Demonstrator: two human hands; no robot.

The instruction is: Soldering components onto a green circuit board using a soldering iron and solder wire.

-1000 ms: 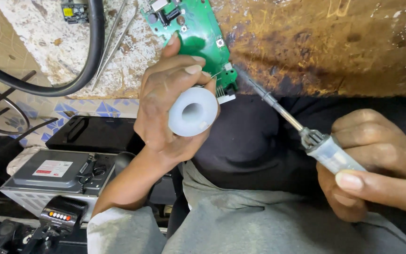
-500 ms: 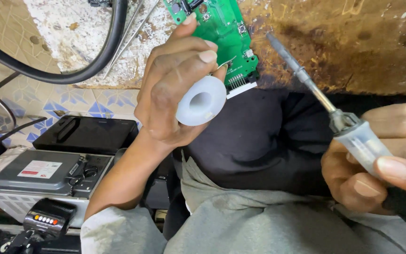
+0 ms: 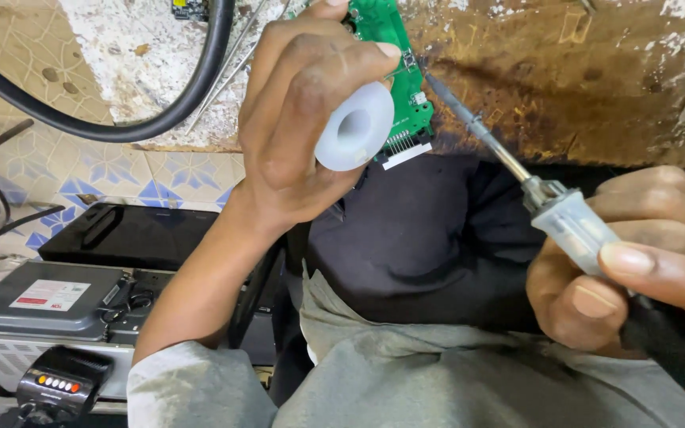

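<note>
My left hand (image 3: 299,119) grips a white spool (image 3: 353,127) with a hollow core, holding it against a green circuit board (image 3: 396,71) at the edge of a worn workbench. My right hand (image 3: 636,261) is closed around the clear handle of a soldering iron (image 3: 564,218). Its metal shaft slants up and left, and the tip (image 3: 430,79) meets the right edge of the board. The top of the board is partly hidden by my left fingers.
A thick black cable (image 3: 144,119) curves across the stained bench top (image 3: 580,79). Thin metal tweezers (image 3: 235,59) lie beside it. Below left on the tiled floor sit a grey device case (image 3: 41,297), a black flat box (image 3: 128,234) and a small black unit with orange lights (image 3: 61,382).
Both hands came closer and larger in view. The soldering iron swung left, so its tip now touches the board's right edge. My left hand kept hold of the spool.
</note>
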